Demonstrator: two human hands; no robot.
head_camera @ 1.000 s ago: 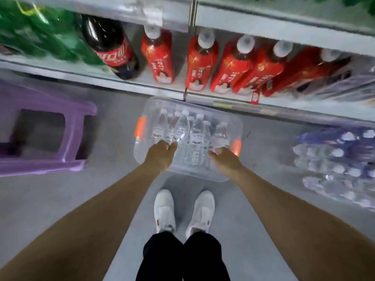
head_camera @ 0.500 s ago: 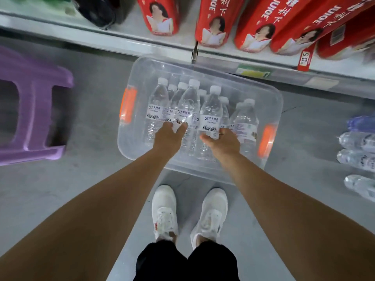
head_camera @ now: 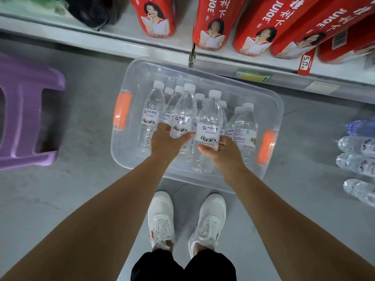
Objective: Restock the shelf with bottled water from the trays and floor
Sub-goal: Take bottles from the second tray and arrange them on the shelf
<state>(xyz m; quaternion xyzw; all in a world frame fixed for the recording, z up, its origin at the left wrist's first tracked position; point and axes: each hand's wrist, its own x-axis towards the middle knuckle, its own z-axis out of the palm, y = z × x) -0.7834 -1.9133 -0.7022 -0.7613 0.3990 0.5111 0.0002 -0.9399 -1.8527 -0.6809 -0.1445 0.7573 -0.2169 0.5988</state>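
Both of your hands have closed on water since half a second ago, when they were only arriving at the labels. Your left hand (head_camera: 168, 141) now grips the centre bottle (head_camera: 183, 110) just below its label, thumb stretched along the near side and fingers curled round the far side. Your right hand (head_camera: 225, 153) grasps the nearest bottle (head_camera: 210, 118) at the lower edge of its label, thumb in front and fingers wrapped behind. Its white cap leans slightly away from you, and whether its base has left the bottom of the bin is hard to tell through the clear plastic.

Both bottles stand inside the clear bin (head_camera: 132, 147) on the grey floor, pressed against the other water bottles (head_camera: 154, 110) packed upright there. The bin has orange handles (head_camera: 121, 111) at both ends and sits just in front of your white shoes (head_camera: 162, 218).

Beyond it runs the shelf (head_camera: 142, 47), holding red juice bottles (head_camera: 213, 23). A purple stool (head_camera: 30, 118) stands to your left, and loose water bottles (head_camera: 357, 161) lie on the floor to your right.
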